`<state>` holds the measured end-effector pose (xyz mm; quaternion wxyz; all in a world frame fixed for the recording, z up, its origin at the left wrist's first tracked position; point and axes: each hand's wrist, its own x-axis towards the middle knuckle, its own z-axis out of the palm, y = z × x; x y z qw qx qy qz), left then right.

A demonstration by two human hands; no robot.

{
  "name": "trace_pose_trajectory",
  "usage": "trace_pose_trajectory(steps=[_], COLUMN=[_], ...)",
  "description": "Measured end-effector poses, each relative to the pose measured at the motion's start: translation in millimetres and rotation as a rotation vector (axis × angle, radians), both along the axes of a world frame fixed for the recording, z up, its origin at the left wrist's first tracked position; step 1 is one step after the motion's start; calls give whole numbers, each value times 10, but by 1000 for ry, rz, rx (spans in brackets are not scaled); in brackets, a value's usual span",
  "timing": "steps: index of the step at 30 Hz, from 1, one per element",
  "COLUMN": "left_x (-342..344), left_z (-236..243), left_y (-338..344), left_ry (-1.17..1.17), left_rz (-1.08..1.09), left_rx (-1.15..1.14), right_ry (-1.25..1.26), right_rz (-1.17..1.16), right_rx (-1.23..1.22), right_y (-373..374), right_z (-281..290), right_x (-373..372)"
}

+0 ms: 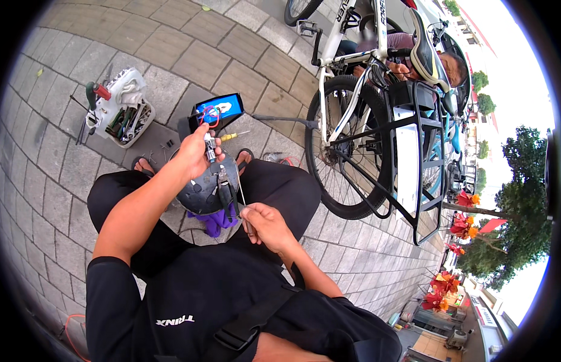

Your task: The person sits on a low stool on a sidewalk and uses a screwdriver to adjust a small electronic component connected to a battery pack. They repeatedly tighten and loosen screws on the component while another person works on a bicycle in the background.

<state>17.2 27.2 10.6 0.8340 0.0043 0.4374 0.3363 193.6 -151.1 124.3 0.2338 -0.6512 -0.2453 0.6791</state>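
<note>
My left hand (197,152) is closed around a small silver and black cylindrical part (210,146), held over a scuffed dark round surface (199,190) between my knees. My right hand (263,224) pinches a thin silver rod (242,190) that points up and away from me; the kind of tool is unclear. On the round surface lies a black tool-like piece (225,192), too small to name. Below it hangs a purple cloth (218,222). Just beyond my left hand sits a black box with a bright blue face (227,107) and red and blue wires. A yellow-handled screwdriver (232,136) lies beside it.
A white tool caddy (149,114) full of hand tools stands at far left. To the right a white bicycle (353,114) with a black rear rack (434,154) stands close by. Another person (401,60) is behind it. Small loose parts (167,144) lie on the paving.
</note>
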Motion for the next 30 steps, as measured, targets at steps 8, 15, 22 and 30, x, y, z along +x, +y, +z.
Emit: trace_pose_trajectory(steps=[8, 15, 22, 30], left_x=[17, 49, 71, 87], left_z=[12, -4, -13, 8], left_y=[-11, -48, -44, -55], left_ry=[45, 33, 33, 84], left_rz=[-25, -57, -49, -25], left_rx=[-2, -9, 0, -23], right_ry=[54, 80, 137, 134], right_rz=[-53, -76, -124, -111], right_rx=[61, 93, 155, 131], right_y=[160, 336, 506, 701], right_z=[-112, -141, -274, -412], right_x=[-109, -129, -222, -302])
